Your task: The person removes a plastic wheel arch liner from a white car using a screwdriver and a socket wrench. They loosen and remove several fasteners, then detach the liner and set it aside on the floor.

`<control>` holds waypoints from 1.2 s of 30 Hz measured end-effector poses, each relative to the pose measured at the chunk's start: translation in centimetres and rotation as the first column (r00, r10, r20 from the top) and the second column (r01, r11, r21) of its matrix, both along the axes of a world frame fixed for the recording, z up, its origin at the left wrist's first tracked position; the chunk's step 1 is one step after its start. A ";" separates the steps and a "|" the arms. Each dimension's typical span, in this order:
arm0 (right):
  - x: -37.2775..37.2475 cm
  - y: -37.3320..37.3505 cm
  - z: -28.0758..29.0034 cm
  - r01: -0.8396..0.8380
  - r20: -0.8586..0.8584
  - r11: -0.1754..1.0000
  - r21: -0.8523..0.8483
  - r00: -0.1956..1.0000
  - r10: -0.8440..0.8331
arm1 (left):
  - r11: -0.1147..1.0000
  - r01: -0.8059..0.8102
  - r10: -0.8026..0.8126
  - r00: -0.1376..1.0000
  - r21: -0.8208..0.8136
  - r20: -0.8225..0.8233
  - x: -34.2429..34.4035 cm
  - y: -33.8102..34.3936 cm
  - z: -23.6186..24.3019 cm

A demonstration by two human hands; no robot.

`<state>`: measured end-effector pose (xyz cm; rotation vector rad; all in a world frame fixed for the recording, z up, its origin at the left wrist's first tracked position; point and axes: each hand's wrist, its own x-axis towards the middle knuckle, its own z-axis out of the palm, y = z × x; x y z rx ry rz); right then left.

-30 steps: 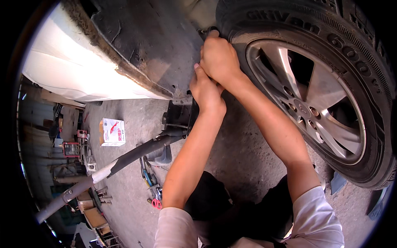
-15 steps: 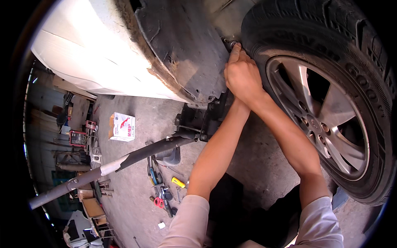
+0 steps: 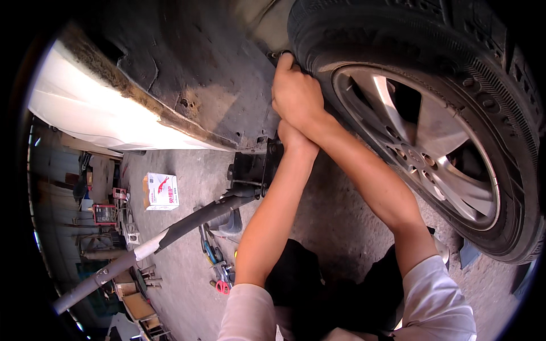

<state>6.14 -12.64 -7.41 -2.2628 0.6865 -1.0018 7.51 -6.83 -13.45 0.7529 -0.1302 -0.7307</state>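
My right hand (image 3: 297, 94) is closed, reaching up into the gap between the tire (image 3: 318, 45) and the dark wheel-well liner (image 3: 187, 68). Its fingertips press on a small dark metal part (image 3: 276, 56), whose kind I cannot make out. My left hand (image 3: 289, 134) lies behind and below the right wrist, where the forearms cross; its fingers are hidden. The wheel, with its silver spoked rim (image 3: 449, 133), stands just right of my right forearm. White bodywork (image 3: 108, 108) of the car edges the liner on the left.
A black jack or stand (image 3: 245, 170) sits under the car, a long bar (image 3: 187, 227) slanting from it toward the lower left. A white box (image 3: 162, 190), red-handled scissors (image 3: 222, 286) and other tools lie on the concrete floor. Equipment (image 3: 105, 214) lines the far left.
The view has shifted, so the car, wheel and hands sit further left. My left hand now shows slightly below the right wrist. My right hand stays at the gap beside the tire.
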 end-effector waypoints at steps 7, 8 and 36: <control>0.8 0.5 -1.1 0.022 0.065 0.984 -0.174 0.998 -0.010 | 0.851 0.441 -0.443 0.894 -0.285 0.060 5.8 -2.4 -7.4; 1.1 0.4 -1.2 0.030 0.056 0.985 -0.168 0.998 -0.021 | 0.896 0.367 -0.367 0.929 -0.249 0.048 5.5 -1.8 -7.3; 0.4 -1.1 -1.1 -0.009 0.085 0.998 0.059 0.996 0.004 | 0.986 -0.106 0.114 0.992 0.129 -0.060 -0.8 -0.8 0.0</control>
